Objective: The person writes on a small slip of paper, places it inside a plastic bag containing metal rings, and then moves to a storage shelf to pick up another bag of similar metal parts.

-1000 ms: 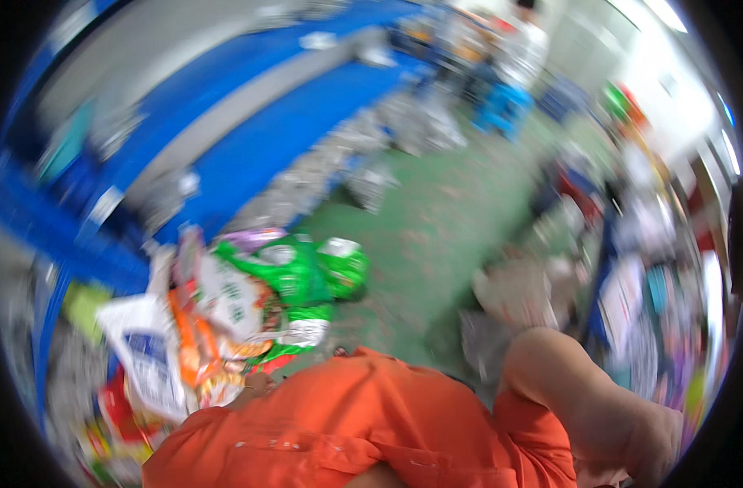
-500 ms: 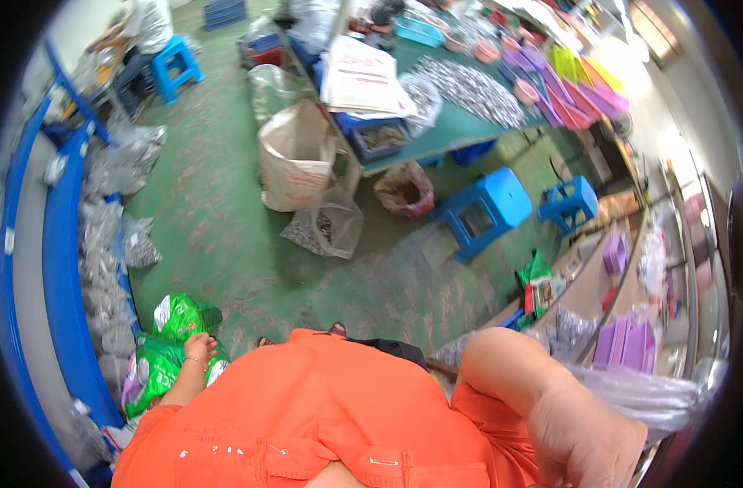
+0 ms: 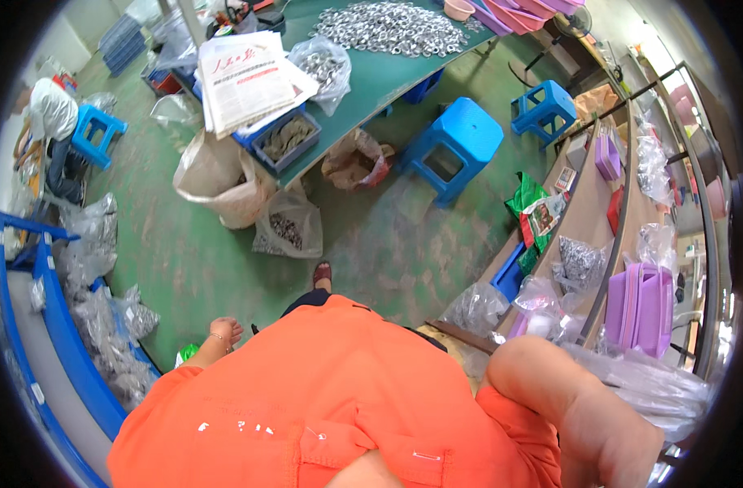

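My left hand [image 3: 226, 331] hangs beside my orange shirt, a bracelet on its wrist. Its fingers are loosely apart and nothing shows in them. Close to it, a bit of a green bag [image 3: 187, 353] peeks out from behind my arm. My right arm is bent and raised at the lower right. The right hand [image 3: 623, 443] is folded near the frame's lower rim, where its fingers are hidden, so what it holds, if anything, does not show. Clear plastic bags [image 3: 656, 390] lie on the shelving beside that arm.
Ahead stands a green table [image 3: 371, 77] with a heap of metal rings [image 3: 392, 28] and newspapers [image 3: 249, 81]. Below are a white sack [image 3: 225, 179], a bag of small parts [image 3: 288, 230] and a blue stool [image 3: 457, 138]. Shelves flank me; a person sits far left.
My view has advanced and turned right, bringing the table closer. A foot now shows ahead of me. The green bags at my left are mostly out of sight. Both arms keep similar poses.
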### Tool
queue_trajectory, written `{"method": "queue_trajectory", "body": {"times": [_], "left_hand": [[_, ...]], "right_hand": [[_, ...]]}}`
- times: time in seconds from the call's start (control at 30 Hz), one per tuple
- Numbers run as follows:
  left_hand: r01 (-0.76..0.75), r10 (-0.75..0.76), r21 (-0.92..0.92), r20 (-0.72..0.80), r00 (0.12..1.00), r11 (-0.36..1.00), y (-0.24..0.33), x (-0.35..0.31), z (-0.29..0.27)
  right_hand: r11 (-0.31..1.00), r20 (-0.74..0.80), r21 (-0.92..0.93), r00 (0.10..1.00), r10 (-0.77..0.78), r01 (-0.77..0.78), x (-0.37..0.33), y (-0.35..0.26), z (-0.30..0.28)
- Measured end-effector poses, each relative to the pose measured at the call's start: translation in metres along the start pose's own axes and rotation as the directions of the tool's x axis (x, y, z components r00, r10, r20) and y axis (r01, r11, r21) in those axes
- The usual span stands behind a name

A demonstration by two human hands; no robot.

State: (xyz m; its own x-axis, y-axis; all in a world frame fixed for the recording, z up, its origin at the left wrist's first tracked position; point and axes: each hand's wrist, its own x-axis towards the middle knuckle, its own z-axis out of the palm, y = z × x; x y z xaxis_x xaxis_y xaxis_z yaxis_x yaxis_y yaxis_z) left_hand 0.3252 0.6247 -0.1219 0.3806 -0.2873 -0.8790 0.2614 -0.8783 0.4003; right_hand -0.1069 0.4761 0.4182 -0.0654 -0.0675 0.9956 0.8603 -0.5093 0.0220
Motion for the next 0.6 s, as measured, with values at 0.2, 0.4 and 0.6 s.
{"method": "queue_trajectory", "body": {"times": [0.2, 0.4, 0.6], "left_hand": [[-0.067, 0.064, 0.135, 0.031, 0.997, 0.989, 0.138, -0.001, 0.077], [-0.162, 0.136, 0.187, 0.142, 0.980, 0.969, 0.217, 0.004, 0.133], [-0.082, 0.072, 0.201, 0.056, 0.996, 0.976, 0.240, -0.006, 0.194]], "right_hand": [[0.982, 0.033, -0.034, 0.981, 0.189, -0.188, 0.007, 0.031, -0.059], [0.949, 0.012, -0.014, 0.948, 0.317, -0.316, 0.013, 0.035, -0.121], [0.912, 0.020, 0.085, 0.915, 0.402, -0.402, 0.011, 0.029, -0.227]]}}
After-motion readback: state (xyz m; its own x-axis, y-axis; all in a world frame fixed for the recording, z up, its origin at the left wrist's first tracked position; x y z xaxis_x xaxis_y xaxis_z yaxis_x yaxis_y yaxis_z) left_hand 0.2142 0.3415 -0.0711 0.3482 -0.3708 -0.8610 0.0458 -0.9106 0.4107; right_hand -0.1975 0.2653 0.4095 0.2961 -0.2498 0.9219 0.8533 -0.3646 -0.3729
